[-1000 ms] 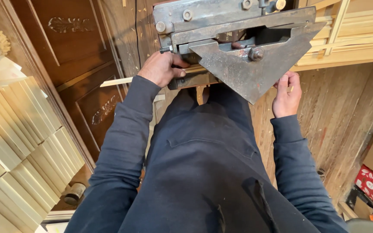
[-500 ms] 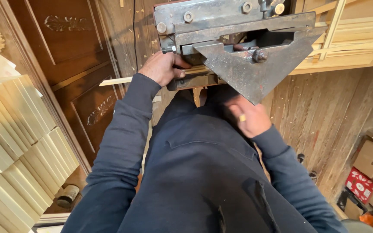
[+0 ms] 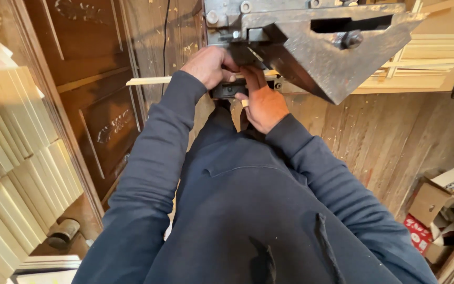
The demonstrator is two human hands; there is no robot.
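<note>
Fingertips of left hand (image 3: 208, 66) and right hand (image 3: 261, 102) hidden under grey metal machine (image 3: 316, 47), both closed around thin wood strip (image 3: 148, 81), grip itself unclear.

Both hands under steel machine (image 3: 311, 47): left hand (image 3: 208, 66) and right hand (image 3: 261, 102) on thin wood strip (image 3: 151, 80). Stacked slats (image 3: 11, 158) at left.

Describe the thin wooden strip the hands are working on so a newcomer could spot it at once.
Find the grey metal machine with its triangular plate at the top of the view. Just beneath its left end, the left hand and right hand meet. The thin wooden strip pokes out leftward from under the left hand, a single pale, narrow, horizontal length against the dark carved wooden panels, unlike the stacked pale slats at far left.
</note>
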